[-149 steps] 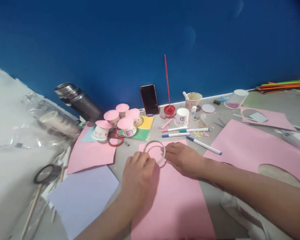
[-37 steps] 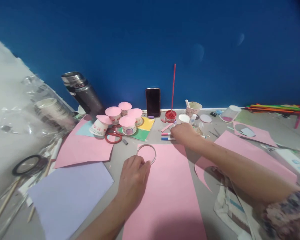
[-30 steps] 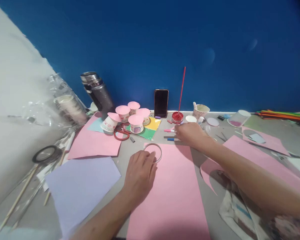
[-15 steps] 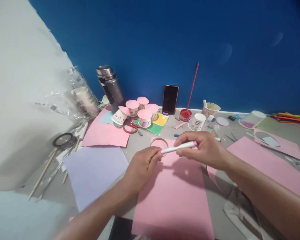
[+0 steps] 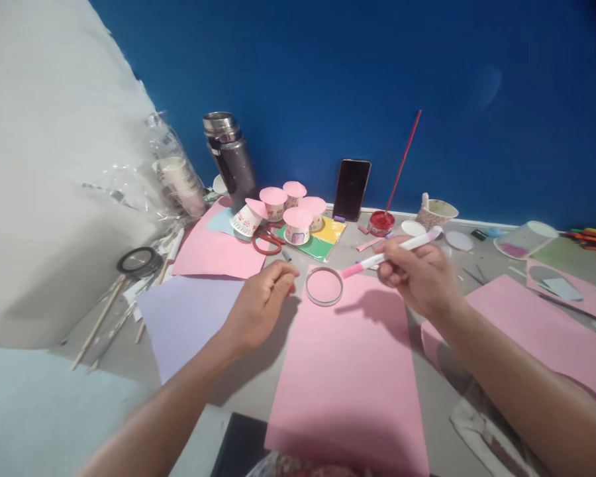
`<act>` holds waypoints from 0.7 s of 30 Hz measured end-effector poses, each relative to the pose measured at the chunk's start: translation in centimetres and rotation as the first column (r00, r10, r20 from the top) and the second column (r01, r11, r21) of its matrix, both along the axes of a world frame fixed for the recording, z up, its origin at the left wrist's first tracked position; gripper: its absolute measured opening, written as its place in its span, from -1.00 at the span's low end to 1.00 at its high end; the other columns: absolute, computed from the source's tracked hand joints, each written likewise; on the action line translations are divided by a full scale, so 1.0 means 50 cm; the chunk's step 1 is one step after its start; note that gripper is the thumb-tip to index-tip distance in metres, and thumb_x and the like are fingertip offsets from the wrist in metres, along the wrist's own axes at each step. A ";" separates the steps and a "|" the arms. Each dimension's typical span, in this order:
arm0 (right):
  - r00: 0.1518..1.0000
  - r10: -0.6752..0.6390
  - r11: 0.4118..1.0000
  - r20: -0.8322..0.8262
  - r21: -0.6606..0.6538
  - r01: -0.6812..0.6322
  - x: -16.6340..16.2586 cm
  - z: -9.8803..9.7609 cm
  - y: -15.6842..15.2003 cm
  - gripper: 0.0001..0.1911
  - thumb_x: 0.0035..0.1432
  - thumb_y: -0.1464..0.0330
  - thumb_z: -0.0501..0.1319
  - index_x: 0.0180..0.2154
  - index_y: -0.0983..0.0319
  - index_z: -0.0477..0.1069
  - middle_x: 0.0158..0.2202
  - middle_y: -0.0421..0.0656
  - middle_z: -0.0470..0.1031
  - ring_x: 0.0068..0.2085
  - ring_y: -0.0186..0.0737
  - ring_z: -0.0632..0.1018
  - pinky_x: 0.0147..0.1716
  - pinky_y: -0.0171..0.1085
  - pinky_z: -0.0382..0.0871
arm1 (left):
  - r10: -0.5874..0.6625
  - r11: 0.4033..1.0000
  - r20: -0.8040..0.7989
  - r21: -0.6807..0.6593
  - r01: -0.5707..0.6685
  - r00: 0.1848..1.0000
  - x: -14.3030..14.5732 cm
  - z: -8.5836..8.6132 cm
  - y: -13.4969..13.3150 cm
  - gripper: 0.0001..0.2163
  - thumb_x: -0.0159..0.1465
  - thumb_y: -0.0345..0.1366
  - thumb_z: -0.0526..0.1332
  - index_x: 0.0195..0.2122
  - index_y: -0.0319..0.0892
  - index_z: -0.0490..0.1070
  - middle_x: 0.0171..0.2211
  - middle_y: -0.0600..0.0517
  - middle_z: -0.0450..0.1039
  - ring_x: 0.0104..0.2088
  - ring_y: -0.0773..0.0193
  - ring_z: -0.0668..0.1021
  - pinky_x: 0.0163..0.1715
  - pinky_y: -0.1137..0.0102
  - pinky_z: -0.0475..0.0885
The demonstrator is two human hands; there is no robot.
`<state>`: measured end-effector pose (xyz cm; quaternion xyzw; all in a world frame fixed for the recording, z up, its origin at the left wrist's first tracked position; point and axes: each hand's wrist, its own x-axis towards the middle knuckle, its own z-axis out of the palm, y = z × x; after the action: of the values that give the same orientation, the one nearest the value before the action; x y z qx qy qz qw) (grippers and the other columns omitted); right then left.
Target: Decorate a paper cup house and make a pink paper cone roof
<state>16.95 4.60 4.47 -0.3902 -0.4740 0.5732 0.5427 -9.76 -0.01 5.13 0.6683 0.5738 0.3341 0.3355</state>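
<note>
My right hand is closed on a white marker, whose pink end points left and down toward a thin clear ring. The ring lies flat on the top left corner of a large pink paper sheet. My left hand hovers just left of the ring, not touching it. Its fingers are curled with thumb and fingertips pinched together. What they pinch, if anything, is hidden.
Behind the ring stand several paper cups with pink tops, red scissors, a steel flask, a propped phone and a red paint pot. A lilac sheet and a tape roll lie on the left. More pink paper lies on the right.
My right hand reached to the markers and came back with the pink one. My left hand pinched its end, then drew away left. The marker swung up to the right.
</note>
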 end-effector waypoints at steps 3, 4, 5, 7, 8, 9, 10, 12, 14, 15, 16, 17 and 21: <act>0.979 0.155 0.988 0.130 0.005 -0.157 -0.030 -0.021 -0.023 -0.74 0.22 0.15 0.45 -0.31 0.23 0.65 -0.58 -0.23 0.53 -0.59 -0.41 0.44 -0.59 -0.40 0.29 | -0.196 0.979 0.025 -0.057 0.197 0.980 0.038 0.002 0.003 -0.73 0.47 -0.08 0.06 -0.16 -0.13 0.43 -0.23 0.03 0.54 -0.22 0.21 0.55 -0.26 0.38 0.38; 0.971 0.181 0.983 0.154 0.013 -0.185 -0.041 -0.027 -0.033 -0.73 0.24 0.15 0.44 -0.30 0.24 0.65 -0.57 -0.22 0.54 -0.57 -0.40 0.45 -0.58 -0.39 0.31 | -0.265 0.960 0.003 -0.090 0.264 0.964 0.052 0.004 0.003 -0.71 0.47 -0.07 0.05 -0.25 -0.13 0.42 -0.31 0.05 0.51 -0.29 0.23 0.52 -0.31 0.38 0.35; 0.966 0.197 0.979 0.167 0.021 -0.203 -0.049 -0.031 -0.041 -0.72 0.25 0.14 0.43 -0.30 0.24 0.65 -0.55 -0.21 0.55 -0.56 -0.39 0.46 -0.56 -0.38 0.33 | -0.311 0.944 -0.023 -0.117 0.307 0.950 0.062 0.007 0.003 -0.67 0.48 -0.07 0.03 -0.34 -0.13 0.37 -0.40 0.08 0.45 -0.36 0.25 0.48 -0.37 0.38 0.30; 0.962 0.212 0.976 0.172 0.007 -0.217 -0.048 -0.029 -0.047 -0.71 0.23 0.13 0.44 -0.29 0.25 0.65 -0.52 -0.18 0.58 -0.54 -0.36 0.49 -0.54 -0.35 0.37 | -0.358 0.927 -0.075 -0.147 0.344 0.931 0.069 0.011 0.002 -0.63 0.48 -0.07 0.01 -0.43 -0.12 0.27 -0.50 0.12 0.34 -0.46 0.29 0.38 -0.43 0.37 0.21; 0.973 0.178 0.984 0.148 -0.008 -0.179 -0.037 -0.022 -0.042 -0.70 0.18 0.13 0.48 -0.31 0.25 0.64 -0.53 -0.17 0.57 -0.55 -0.36 0.48 -0.56 -0.35 0.36 | -0.358 0.928 -0.103 -0.151 0.341 0.928 0.063 0.011 0.001 -0.63 0.48 -0.07 0.00 -0.45 -0.11 0.24 -0.51 0.13 0.31 -0.48 0.29 0.35 -0.44 0.37 0.19; 0.984 0.137 0.990 0.116 -0.026 -0.135 -0.021 -0.012 -0.032 -0.70 0.12 0.14 0.52 -0.33 0.25 0.63 -0.55 -0.18 0.56 -0.57 -0.36 0.47 -0.59 -0.36 0.35 | -0.345 0.934 -0.137 -0.148 0.326 0.928 0.051 0.009 0.002 -0.63 0.48 -0.07 0.00 -0.45 -0.11 0.23 -0.51 0.12 0.32 -0.48 0.29 0.35 -0.43 0.36 0.19; 0.998 0.024 0.999 0.059 -0.042 -0.021 -0.001 0.002 -0.017 -0.69 0.03 0.15 0.56 -0.38 0.24 0.61 -0.60 -0.22 0.50 -0.62 -0.40 0.40 -0.65 -0.39 0.27 | -0.325 0.942 -0.187 -0.149 0.300 0.927 0.035 0.006 0.004 -0.63 0.49 -0.07 -0.01 -0.45 -0.11 0.23 -0.50 0.12 0.34 -0.48 0.28 0.36 -0.42 0.36 0.20; 0.983 -0.168 0.986 -0.075 -0.024 0.166 0.040 0.029 0.016 -0.63 -0.13 0.16 0.62 -0.48 0.19 0.52 -0.70 -0.34 0.32 -0.66 -0.48 0.26 -0.72 -0.46 0.11 | -0.205 0.978 -0.329 -0.113 0.177 0.922 -0.002 -0.009 0.013 -0.63 0.52 -0.10 -0.06 -0.41 -0.11 0.28 -0.43 0.07 0.42 -0.43 0.23 0.44 -0.38 0.34 0.24; 0.962 -0.228 0.973 -0.150 -0.006 0.230 0.063 0.047 0.042 -0.64 -0.13 0.19 0.62 -0.47 0.17 0.49 -0.66 -0.34 0.31 -0.63 -0.50 0.19 -0.68 -0.45 0.18 | -0.078 0.996 -0.553 -0.088 0.035 0.830 -0.033 -0.031 0.028 -0.68 0.51 -0.16 -0.03 -0.35 -0.11 0.35 -0.42 0.01 0.43 -0.40 0.15 0.47 -0.39 0.31 0.24; 0.964 -0.229 0.974 -0.136 -0.036 0.226 0.065 0.049 0.048 -0.63 -0.15 0.20 0.62 -0.49 0.15 0.47 -0.66 -0.33 0.32 -0.63 -0.47 0.19 -0.68 -0.42 0.19 | -0.052 0.998 -0.635 -0.057 0.020 0.770 -0.043 -0.042 0.036 -0.71 0.50 -0.19 0.00 -0.32 -0.13 0.40 -0.37 -0.04 0.47 -0.34 0.11 0.51 -0.37 0.30 0.28; 0.971 -0.220 0.974 -0.090 -0.078 0.214 0.060 0.046 0.050 -0.63 -0.18 0.20 0.63 -0.49 0.16 0.48 -0.66 -0.32 0.32 -0.63 -0.46 0.21 -0.68 -0.42 0.17 | -0.035 0.999 -0.702 -0.008 0.042 0.712 -0.049 -0.052 0.044 -0.74 0.49 -0.22 0.05 -0.29 -0.15 0.44 -0.31 -0.09 0.50 -0.26 0.06 0.53 -0.31 0.28 0.32; 0.985 -0.168 0.977 -0.026 -0.134 0.163 0.052 0.039 0.049 -0.63 -0.18 0.19 0.63 -0.46 0.17 0.52 -0.64 -0.30 0.36 -0.61 -0.44 0.25 -0.67 -0.40 0.19 | -0.003 0.997 -0.758 0.046 0.058 0.652 -0.050 -0.059 0.049 -0.77 0.47 -0.24 0.09 -0.25 -0.18 0.48 -0.24 -0.15 0.52 -0.18 0.00 0.54 -0.26 0.24 0.36; 0.996 -0.036 0.979 0.076 -0.198 0.050 0.022 -0.001 0.034 -0.59 -0.16 0.11 0.63 -0.37 0.20 0.60 -0.59 -0.25 0.42 -0.57 -0.40 0.33 -0.61 -0.37 0.24 | 0.144 0.972 -0.814 0.223 0.074 0.563 -0.019 -0.063 0.025 -0.76 0.45 -0.38 0.11 0.04 -0.29 0.49 0.00 -0.29 0.52 0.00 -0.12 0.52 -0.12 0.11 0.41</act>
<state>18.06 6.30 4.44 -0.4733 -0.4248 0.5915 0.4956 -10.74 1.21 1.98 0.7694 0.6338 0.0543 -0.0586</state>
